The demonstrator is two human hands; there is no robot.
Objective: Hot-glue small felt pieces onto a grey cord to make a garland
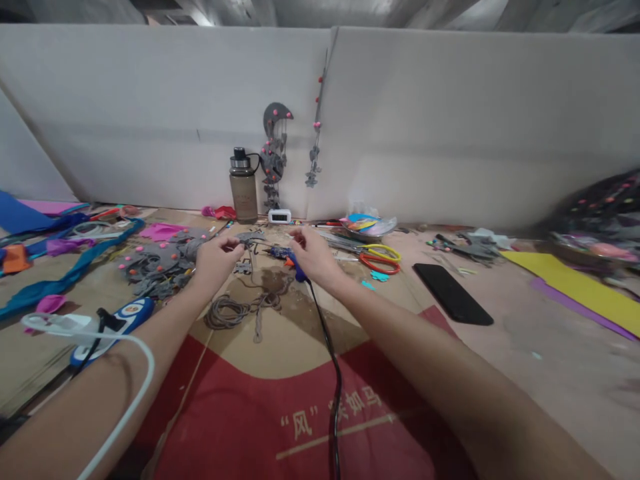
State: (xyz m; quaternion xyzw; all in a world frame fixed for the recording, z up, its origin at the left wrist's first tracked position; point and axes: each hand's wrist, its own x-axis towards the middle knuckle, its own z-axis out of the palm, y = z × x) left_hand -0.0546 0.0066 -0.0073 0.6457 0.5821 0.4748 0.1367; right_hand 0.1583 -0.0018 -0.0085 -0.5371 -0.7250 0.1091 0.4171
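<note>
My left hand point(219, 261) is closed in a pinch beside small grey felt pieces point(251, 236); whatever lies between its fingertips is too small to make out. Fingers bent together, my right hand point(314, 255) is at a blue glue gun point(299, 268) with an orange trigger. The hand partly covers the gun, and its grip is unclear. From the gun a black cable point(327, 333) runs toward me. Below and between my hands lies a loose coil of grey cord point(227, 312). Left of my left hand is a heap of grey felt shapes with pink and orange pompoms point(160, 263).
Scissors with red and yellow handles point(380, 260) and a black phone point(453, 293) lie right. At the back stand a bottle point(243, 190) and a small digital clock point(279, 216). A blue-white power strip point(115, 327) with a white cable is by my left forearm.
</note>
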